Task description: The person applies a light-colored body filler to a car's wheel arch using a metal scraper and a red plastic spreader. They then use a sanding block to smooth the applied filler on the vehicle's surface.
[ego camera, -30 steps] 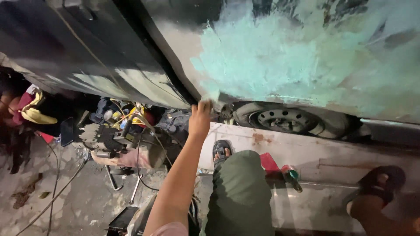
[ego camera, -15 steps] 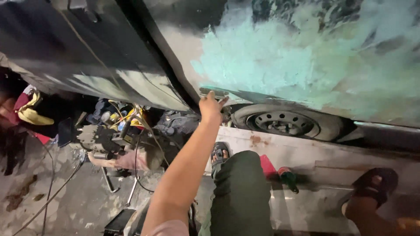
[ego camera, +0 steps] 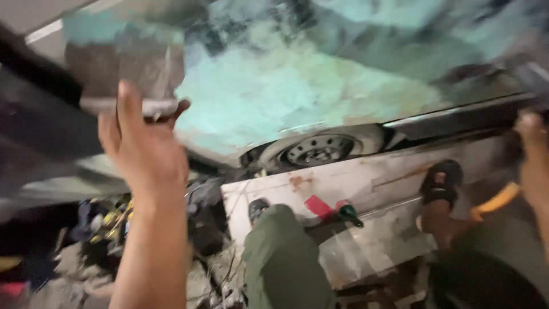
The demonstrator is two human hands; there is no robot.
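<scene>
My left hand [ego camera: 143, 149] is raised, its fingers hooked over the lower edge of a grey car body panel [ego camera: 128, 103] and the thumb pressed beside it. To the right of that panel, the car side [ego camera: 297, 91] carries a large pale green sanded patch. My right hand [ego camera: 532, 137] shows blurred at the far right edge, up against the dark strip along the car's lower side; its grip is unclear. Below are my knee in green trousers [ego camera: 283, 257] and my sandalled foot [ego camera: 440, 180].
A car wheel [ego camera: 320, 150] sits under the green patch. A white metal sheet [ego camera: 372, 183] lies on the ground with a red piece [ego camera: 317, 206] and a green-tipped tool [ego camera: 349, 213] on it. Tools and cables [ego camera: 111, 220] clutter the lower left. A yellow curved object [ego camera: 497, 201] lies at the right.
My left hand has risen from the panel's bottom corner and now grips its lower edge. The view has swung closer to the car, and my right hand has come into view at the right.
</scene>
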